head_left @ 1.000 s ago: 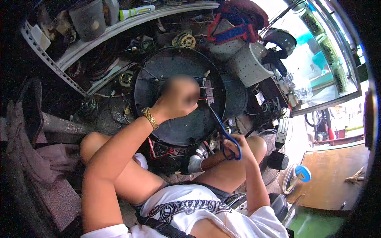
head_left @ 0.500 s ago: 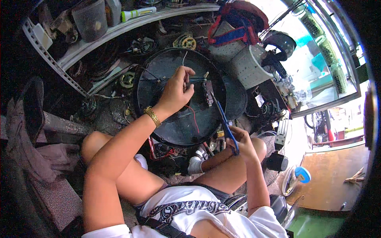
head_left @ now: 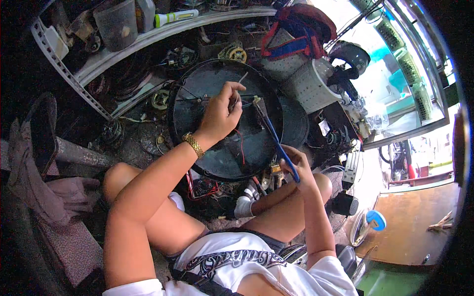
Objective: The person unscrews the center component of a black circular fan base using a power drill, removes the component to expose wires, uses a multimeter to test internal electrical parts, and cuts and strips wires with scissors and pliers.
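In front of me lies a round black tray [head_left: 197, 148]. Over its middle my left hand [head_left: 220, 111], a gold-coloured bracelet on its wrist, is closed in a pinch on a thin pale wire [head_left: 243, 77] whose free end sticks up past the fingers. My right hand [head_left: 297, 166] is wrapped round a long, slim blue-handled tool [head_left: 280, 148]; its exact kind is hard to make out. The tool's tip reaches a small pale piece [head_left: 256, 100] at the end of a narrow dark part lying on the tray, mostly covered by the tool. A red wire [head_left: 242, 150] lies below my left hand.
A metal shelf [head_left: 163, 27] holding a plastic container and a green-and-white flashlight [head_left: 176, 18] runs along the back left. A white perforated basket [head_left: 311, 84] stands beyond the tray at right. Near my legs is a dark meter-like device with red leads [head_left: 205, 187].
My right hand has swung the blue-handled tool's tip farther away from me, up to the small pale piece. The wire end above my left hand now leans to the right.
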`<state>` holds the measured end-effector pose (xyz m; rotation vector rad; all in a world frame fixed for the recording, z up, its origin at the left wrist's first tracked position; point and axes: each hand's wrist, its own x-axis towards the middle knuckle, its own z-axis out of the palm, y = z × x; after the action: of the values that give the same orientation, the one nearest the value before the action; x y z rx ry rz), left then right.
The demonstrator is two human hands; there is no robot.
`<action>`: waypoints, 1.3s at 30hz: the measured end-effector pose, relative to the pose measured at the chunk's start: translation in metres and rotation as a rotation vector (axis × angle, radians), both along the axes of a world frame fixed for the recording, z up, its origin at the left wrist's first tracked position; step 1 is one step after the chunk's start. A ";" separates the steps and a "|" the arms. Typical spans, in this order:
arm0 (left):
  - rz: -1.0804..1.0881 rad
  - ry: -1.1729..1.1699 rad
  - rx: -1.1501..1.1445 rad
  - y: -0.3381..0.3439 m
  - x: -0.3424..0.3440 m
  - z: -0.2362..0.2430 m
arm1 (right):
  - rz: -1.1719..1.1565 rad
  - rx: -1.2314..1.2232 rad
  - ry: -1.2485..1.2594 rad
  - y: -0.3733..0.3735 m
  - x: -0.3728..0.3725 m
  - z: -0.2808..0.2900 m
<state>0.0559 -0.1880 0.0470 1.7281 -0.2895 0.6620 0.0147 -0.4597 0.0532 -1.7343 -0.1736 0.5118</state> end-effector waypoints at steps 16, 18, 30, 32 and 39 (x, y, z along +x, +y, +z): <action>0.040 0.181 0.311 0.018 0.011 -0.008 | -0.072 0.138 -0.052 -0.018 -0.004 -0.019; 0.029 0.379 0.353 0.021 0.011 0.007 | -0.331 0.180 -0.087 -0.034 0.000 -0.037; 0.041 0.233 0.188 0.102 0.038 -0.001 | -0.172 -1.031 -0.124 -0.022 -0.009 -0.206; 0.030 0.284 0.156 0.103 0.040 0.006 | -0.228 -0.997 -0.046 -0.023 -0.009 -0.234; -0.049 0.155 0.102 0.140 0.055 -0.012 | -0.357 -1.100 -0.178 0.003 -0.019 -0.303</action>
<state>0.1110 -0.0483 0.0351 1.8528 -0.2602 0.4814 -0.0046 -0.4570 -0.2499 -2.8058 0.3661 0.1654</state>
